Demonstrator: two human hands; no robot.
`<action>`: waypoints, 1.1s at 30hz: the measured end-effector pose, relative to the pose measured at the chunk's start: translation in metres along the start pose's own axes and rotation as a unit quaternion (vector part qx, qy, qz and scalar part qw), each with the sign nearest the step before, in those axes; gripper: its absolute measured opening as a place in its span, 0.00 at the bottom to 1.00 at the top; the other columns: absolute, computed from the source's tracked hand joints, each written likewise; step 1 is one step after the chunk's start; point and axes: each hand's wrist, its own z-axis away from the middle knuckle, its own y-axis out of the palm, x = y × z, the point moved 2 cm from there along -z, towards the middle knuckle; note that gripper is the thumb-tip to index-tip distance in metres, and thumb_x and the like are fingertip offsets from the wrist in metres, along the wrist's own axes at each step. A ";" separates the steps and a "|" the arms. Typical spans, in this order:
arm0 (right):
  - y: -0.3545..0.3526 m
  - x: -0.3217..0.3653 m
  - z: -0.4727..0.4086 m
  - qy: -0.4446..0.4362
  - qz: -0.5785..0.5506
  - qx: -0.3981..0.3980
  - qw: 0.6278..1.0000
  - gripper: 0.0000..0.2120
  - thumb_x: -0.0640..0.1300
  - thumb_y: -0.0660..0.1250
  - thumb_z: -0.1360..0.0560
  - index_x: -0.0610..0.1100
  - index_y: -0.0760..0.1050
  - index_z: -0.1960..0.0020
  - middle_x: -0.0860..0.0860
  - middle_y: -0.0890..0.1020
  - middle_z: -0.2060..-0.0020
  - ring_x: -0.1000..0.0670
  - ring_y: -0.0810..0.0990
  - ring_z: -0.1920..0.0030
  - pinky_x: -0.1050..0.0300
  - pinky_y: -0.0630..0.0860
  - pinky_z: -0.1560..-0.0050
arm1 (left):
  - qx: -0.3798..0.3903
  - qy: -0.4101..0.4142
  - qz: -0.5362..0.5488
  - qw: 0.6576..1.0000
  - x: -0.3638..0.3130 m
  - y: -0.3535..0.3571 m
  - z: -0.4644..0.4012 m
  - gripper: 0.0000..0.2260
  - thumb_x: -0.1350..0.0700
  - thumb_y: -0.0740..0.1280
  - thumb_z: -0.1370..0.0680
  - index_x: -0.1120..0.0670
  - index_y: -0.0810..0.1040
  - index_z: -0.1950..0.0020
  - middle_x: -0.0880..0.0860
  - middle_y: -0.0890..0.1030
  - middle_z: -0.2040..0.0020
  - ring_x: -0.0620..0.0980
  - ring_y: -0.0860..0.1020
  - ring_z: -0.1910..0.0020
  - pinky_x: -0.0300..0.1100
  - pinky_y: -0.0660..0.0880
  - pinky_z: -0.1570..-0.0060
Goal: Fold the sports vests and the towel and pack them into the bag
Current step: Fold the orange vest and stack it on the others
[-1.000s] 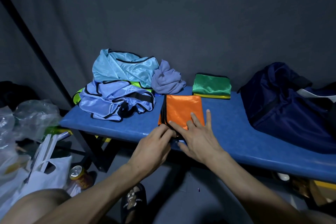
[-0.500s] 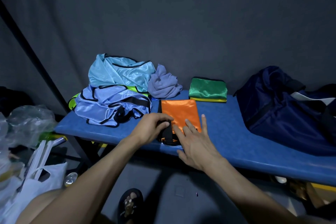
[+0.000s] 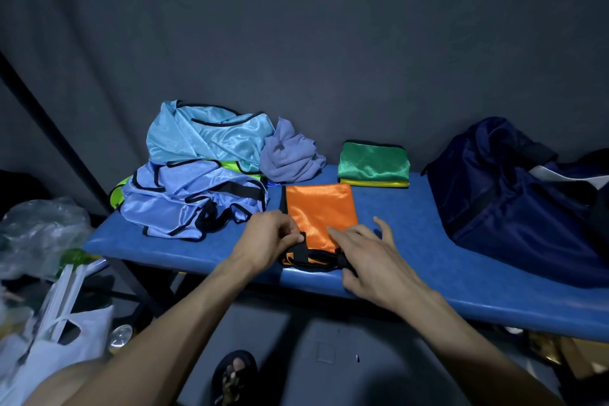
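A partly folded orange vest (image 3: 319, 208) with black trim lies on the blue bench (image 3: 412, 241). My left hand (image 3: 268, 237) pinches the vest's black strap at its near left corner. My right hand (image 3: 365, 257) lies flat, fingers spread, on the vest's near right edge. Behind it sits a folded green vest on a yellow one (image 3: 374, 164). At the left is a heap of unfolded light blue vests (image 3: 197, 175), with a crumpled grey-purple towel (image 3: 290, 155) beside it. The dark navy bag (image 3: 514, 188) rests at the right end.
A dark curtain hangs behind the bench. Plastic bags (image 3: 43, 273) and a can (image 3: 120, 336) lie on the floor at the left. A sandalled foot (image 3: 232, 376) shows below the bench. Boxes (image 3: 560, 353) sit under its right end.
My left hand has moved onto the vest's near left corner and taken hold of the black strap. The right hand has slid to the near right edge, still flat.
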 end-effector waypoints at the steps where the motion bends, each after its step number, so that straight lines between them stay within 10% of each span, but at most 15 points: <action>1: -0.001 0.000 -0.001 -0.002 0.004 -0.003 1.000 0.36 0.42 0.64 0.26 0.45 0.57 0.19 0.53 0.77 0.42 0.50 0.67 0.30 0.39 0.45 0.22 | 0.010 0.011 -0.007 1.000 0.000 -0.002 0.002 0.10 0.51 0.74 0.22 0.53 0.82 0.62 0.46 0.81 0.63 0.42 0.78 0.64 0.36 0.71 0.61; 9: -0.006 -0.007 -0.011 0.029 -0.021 0.017 0.999 0.34 0.39 0.61 0.25 0.46 0.59 0.20 0.50 0.78 0.42 0.48 0.70 0.38 0.51 0.57 0.33 | 0.230 0.063 -0.064 0.969 0.020 -0.025 0.020 0.36 0.33 0.70 0.30 0.44 0.71 0.25 0.43 0.69 0.38 0.44 0.68 0.37 0.36 0.65 0.33; 19: -0.004 -0.025 -0.017 0.089 -0.190 0.023 0.977 0.19 0.43 0.58 0.20 0.49 0.71 0.29 0.53 0.78 0.46 0.50 0.73 0.41 0.52 0.61 0.38 | 0.157 0.086 -0.006 0.984 0.031 -0.015 0.018 0.18 0.39 0.63 0.21 0.43 0.77 0.33 0.39 0.72 0.44 0.45 0.73 0.41 0.51 0.71 0.36; 33: 0.014 -0.024 -0.002 0.036 -0.136 -0.036 0.989 0.30 0.61 0.44 0.19 0.50 0.69 0.25 0.54 0.79 0.40 0.53 0.71 0.42 0.56 0.60 0.38 | 0.066 0.056 -0.008 0.996 0.016 -0.001 0.036 0.17 0.35 0.51 0.17 0.40 0.75 0.42 0.37 0.71 0.44 0.45 0.68 0.43 0.52 0.68 0.38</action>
